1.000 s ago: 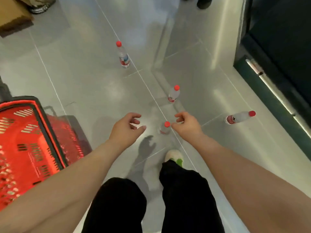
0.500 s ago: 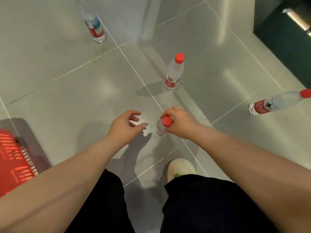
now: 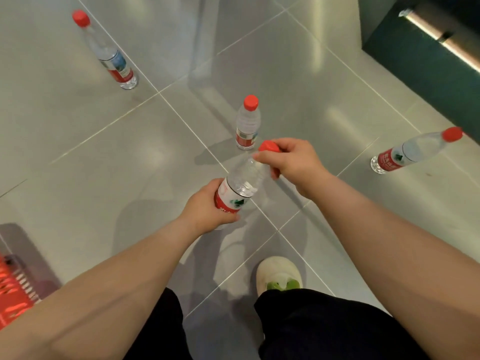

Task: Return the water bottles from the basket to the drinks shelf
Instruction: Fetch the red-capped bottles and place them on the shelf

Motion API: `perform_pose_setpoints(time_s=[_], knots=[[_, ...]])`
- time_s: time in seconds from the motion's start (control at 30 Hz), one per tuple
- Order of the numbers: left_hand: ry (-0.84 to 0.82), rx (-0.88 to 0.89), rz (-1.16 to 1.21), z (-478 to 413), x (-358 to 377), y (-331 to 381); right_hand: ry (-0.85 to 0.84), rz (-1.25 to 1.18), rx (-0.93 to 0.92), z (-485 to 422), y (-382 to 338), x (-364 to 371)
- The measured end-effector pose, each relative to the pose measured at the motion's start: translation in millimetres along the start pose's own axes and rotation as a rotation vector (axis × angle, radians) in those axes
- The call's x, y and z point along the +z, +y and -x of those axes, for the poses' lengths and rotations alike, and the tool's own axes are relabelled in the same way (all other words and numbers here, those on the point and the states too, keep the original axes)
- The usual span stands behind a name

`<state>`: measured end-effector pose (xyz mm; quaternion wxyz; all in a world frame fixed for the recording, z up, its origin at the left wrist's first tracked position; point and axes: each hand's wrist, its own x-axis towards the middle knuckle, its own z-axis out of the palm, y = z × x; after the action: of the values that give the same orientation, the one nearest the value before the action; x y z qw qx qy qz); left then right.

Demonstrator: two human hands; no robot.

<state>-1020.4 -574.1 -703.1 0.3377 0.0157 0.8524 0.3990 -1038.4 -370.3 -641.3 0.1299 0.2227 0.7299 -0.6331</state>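
Observation:
A clear water bottle [image 3: 240, 184] with a red cap and red label is lifted off the floor and tilted. My left hand [image 3: 205, 209] grips its labelled base. My right hand [image 3: 293, 162] holds its neck just under the cap. Three more red-capped bottles stand on the grey tiles: one just beyond my hands [image 3: 247, 123], one at the far left [image 3: 109, 54], one at the right [image 3: 413, 152]. The red basket [image 3: 13, 294] shows only a corner at the lower left.
A dark green cabinet base [image 3: 426, 55] with a metal rail runs along the upper right. My white and green shoe [image 3: 279, 275] and black trouser legs fill the bottom. Glossy grey floor tiles [image 3: 78, 157] lie between the bottles.
My right hand has lifted the nearest bottle off the floor by its neck. My left hand, empty before, has come in and taken hold of the bottle's base.

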Motion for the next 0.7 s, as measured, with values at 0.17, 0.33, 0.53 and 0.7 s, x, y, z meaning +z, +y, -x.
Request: perform_pose_setpoints(time_s=[0.17,0.33,0.53,0.7], knots=[[-0.114,-0.029,0.257,-8.8,3.0,22.1,0.018,-0.152,0.179,-3.2,19.2,-4.1],[-0.155,0.018,0.374,-28.4,16.4,54.4,-0.136,-0.258,0.308,-0.6,46.2,6.0],[-0.128,-0.027,0.356,-73.6,-4.6,54.8,0.108,-0.392,0.278,-30.5,56.4,-16.4],[0.268,-0.035,0.246,-136.5,-7.8,56.2,0.202,-0.400,0.289,-53.1,73.8,-40.3]])
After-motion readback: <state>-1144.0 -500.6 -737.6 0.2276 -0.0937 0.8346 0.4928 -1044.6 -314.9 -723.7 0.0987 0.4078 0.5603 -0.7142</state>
